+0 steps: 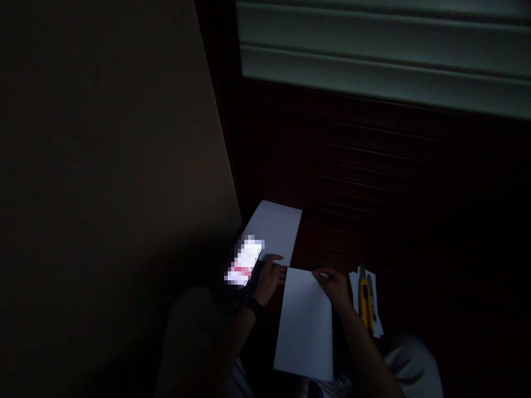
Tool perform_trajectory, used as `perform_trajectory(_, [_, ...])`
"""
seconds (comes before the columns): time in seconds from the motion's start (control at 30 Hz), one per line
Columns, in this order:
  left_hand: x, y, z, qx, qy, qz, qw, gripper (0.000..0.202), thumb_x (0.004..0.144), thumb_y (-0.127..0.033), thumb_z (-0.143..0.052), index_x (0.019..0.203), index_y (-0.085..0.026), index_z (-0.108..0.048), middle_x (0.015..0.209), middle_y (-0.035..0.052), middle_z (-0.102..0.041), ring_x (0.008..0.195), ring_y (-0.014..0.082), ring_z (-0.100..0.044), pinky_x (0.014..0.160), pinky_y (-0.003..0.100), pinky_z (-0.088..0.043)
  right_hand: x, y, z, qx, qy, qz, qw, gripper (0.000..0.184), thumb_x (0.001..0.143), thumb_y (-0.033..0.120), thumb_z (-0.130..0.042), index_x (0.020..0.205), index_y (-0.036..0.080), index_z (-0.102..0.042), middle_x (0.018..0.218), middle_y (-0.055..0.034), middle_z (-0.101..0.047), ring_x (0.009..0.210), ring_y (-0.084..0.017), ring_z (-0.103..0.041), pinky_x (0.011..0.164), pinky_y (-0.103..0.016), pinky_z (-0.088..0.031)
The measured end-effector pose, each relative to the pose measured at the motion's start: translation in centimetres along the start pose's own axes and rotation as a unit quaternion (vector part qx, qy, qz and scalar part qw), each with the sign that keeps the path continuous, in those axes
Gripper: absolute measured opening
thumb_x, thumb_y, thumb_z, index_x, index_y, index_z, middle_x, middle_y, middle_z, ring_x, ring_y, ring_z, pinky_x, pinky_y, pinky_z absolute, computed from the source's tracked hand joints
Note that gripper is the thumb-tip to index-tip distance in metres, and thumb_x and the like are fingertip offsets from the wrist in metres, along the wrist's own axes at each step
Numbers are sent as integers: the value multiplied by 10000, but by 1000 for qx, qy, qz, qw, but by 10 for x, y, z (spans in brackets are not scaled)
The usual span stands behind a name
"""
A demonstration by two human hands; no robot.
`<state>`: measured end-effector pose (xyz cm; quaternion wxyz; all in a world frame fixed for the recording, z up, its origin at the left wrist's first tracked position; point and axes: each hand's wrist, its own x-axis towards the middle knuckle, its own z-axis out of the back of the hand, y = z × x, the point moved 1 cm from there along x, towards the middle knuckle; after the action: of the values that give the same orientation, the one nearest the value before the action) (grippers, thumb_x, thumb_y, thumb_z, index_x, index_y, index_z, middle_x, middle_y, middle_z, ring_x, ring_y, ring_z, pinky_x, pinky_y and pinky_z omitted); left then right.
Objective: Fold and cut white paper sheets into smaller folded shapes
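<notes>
A white sheet of paper (pixel 306 326) lies in front of me, its near end reaching over my lap. My right hand (pixel 335 286) pinches this sheet at its far edge, close to the far right corner. At the far left corner is my left hand (pixel 270 279), with a dark band on the wrist. Its fingers are apart, and the tips come up to the paper's left edge; whether they touch it is too dark to tell. Beyond the left hand lies a second white sheet (pixel 279 226). A lit phone (pixel 245 262), its screen blurred out, is left of that hand.
To the right, a yellow utility knife (pixel 365 301) and a slim pen-like item (pixel 372 298) rest on small white papers (pixel 378 326). A plain wall (pixel 124 138) rises on the left. Dark slatted wood (pixel 352 160) stands ahead, with pale slats (pixel 373 50) above. The room is dim.
</notes>
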<state>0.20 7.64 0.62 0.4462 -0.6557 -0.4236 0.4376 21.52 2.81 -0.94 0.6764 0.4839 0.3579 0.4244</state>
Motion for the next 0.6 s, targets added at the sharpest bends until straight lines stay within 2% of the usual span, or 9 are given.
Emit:
perform_trajectory(0.1, [-2,-3,0,19,27,-11,999,225,801,-305,-480,967,-178,-565,837,53,-632,705,162,-642,592,287,-531,0,1,0,3,3,-2,1000,289,630,431,-684,758,173,-711,719,-56,-702,646,-201,-614,572,-276,-451])
perform_trajectory(0.23, [-3,-6,0,90,23,-59,994,270,761,-360,-570,940,-168,-638,973,88,-640,832,203,-635,644,289,-531,0,1,0,6,-3,-6,1000,298,626,441,-680,754,174,-713,701,-54,-698,619,-198,-607,546,-273,-445])
perform_trajectory(0.4, [0,-3,-1,154,20,-95,983,307,696,-344,-659,942,-160,-669,844,72,-676,788,193,-637,701,284,-515,-1,3,0,6,-8,-6,1000,290,620,437,-688,751,180,-714,717,-53,-701,646,-200,-612,575,-275,-449])
perform_trajectory(0.6, [0,-4,-1,158,18,-104,982,327,716,-361,-639,979,-170,-663,836,70,-679,774,188,-637,684,277,-509,-2,3,0,5,-6,-8,1000,317,623,454,-685,764,171,-714,702,-56,-698,621,-198,-605,547,-273,-446])
